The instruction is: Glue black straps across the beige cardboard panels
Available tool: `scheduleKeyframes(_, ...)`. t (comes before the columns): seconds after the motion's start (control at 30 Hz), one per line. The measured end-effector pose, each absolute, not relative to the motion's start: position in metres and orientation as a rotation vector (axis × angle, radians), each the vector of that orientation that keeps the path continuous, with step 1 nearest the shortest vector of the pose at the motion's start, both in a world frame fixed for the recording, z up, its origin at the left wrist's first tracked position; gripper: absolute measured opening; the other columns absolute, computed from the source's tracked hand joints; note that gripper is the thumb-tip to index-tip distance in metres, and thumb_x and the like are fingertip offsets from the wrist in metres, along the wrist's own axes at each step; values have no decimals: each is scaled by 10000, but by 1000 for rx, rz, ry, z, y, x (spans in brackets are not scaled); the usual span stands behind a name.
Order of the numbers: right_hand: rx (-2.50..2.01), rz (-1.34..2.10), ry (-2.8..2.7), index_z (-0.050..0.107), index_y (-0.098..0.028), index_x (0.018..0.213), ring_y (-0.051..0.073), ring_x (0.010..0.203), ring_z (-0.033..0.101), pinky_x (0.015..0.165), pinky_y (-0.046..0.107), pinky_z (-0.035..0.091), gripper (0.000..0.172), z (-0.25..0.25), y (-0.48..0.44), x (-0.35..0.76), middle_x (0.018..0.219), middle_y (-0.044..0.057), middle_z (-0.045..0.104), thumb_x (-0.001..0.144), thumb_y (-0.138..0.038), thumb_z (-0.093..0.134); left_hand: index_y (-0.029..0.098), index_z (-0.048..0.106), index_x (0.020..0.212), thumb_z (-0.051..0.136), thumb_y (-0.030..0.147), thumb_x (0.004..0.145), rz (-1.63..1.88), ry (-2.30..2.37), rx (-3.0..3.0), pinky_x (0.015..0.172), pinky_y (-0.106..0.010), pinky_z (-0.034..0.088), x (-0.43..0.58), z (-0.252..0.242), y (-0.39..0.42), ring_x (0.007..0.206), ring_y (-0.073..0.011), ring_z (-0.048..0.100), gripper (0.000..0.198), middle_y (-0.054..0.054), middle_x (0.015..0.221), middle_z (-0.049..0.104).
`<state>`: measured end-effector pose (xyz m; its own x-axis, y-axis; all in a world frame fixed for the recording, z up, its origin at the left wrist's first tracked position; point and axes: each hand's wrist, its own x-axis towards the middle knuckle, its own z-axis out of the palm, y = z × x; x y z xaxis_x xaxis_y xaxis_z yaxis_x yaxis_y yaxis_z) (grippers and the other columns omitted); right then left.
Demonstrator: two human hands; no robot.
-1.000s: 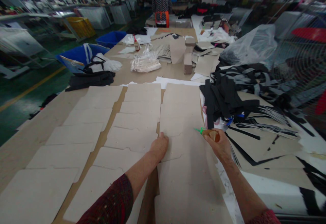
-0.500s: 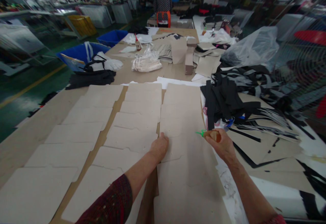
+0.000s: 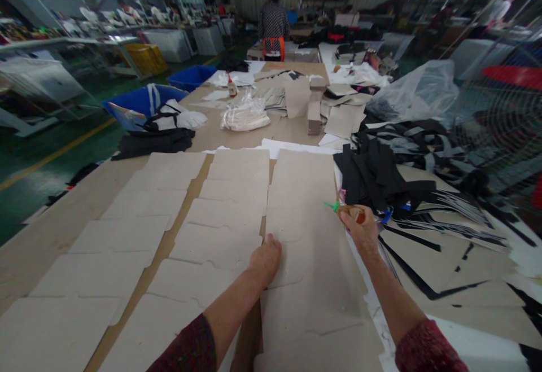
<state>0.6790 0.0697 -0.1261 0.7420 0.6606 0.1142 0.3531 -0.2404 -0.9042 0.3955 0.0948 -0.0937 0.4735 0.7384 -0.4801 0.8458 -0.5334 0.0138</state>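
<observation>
Three columns of overlapping beige boards, with tabbed edges, lie in front of me. My left hand (image 3: 266, 259) is at the left edge of the right-hand column (image 3: 309, 281), fingers curled in at a board's edge and their tips partly hidden. Above that column's right edge, my right hand (image 3: 363, 231) is closed around a small brownish glue bottle (image 3: 358, 214). Its thin green nozzle (image 3: 332, 206) points left over the boards. The middle column (image 3: 212, 242) and left column (image 3: 114, 236) lie to the left of my left arm.
Black strips (image 3: 372, 177) are heaped at the right, near more boards with black edging (image 3: 449, 253). Farther back are a plastic-wrapped bundle (image 3: 245, 115), a red-capped bottle (image 3: 231, 87) and a clear bag (image 3: 419, 92). Blue bins (image 3: 135, 104) stand left; a person (image 3: 274, 25) stands beyond the table.
The view has tilted up slightly, so the scene sits lower. My right hand and the glue bottle have moved away from me along the right-hand column. My left hand stays at the board edge.
</observation>
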Motion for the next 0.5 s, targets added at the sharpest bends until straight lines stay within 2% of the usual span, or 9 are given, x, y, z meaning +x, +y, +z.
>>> scheduleKeyframes(0.27, -1967, 340, -938, 612, -198, 1020, 259, 876, 603, 821, 397, 482, 523, -117, 94, 677, 972, 85, 659, 634, -541, 695, 65, 560, 1244, 413, -50, 866, -611, 1354, 2446, 849, -391, 608, 395, -91, 95, 1034, -274, 700, 422, -265, 1347, 461)
scheduleKeyframes(0.5, -2064, 180, -1147, 608, -227, 1008, 248, 878, 597, 823, 384, 465, 408, -110, 95, 690, 1006, 82, 643, 721, -514, 658, 67, 575, 1214, 403, -53, 870, -608, 1353, 2436, 872, -390, 600, 395, -92, 95, 1034, -258, 697, 402, -264, 1348, 469)
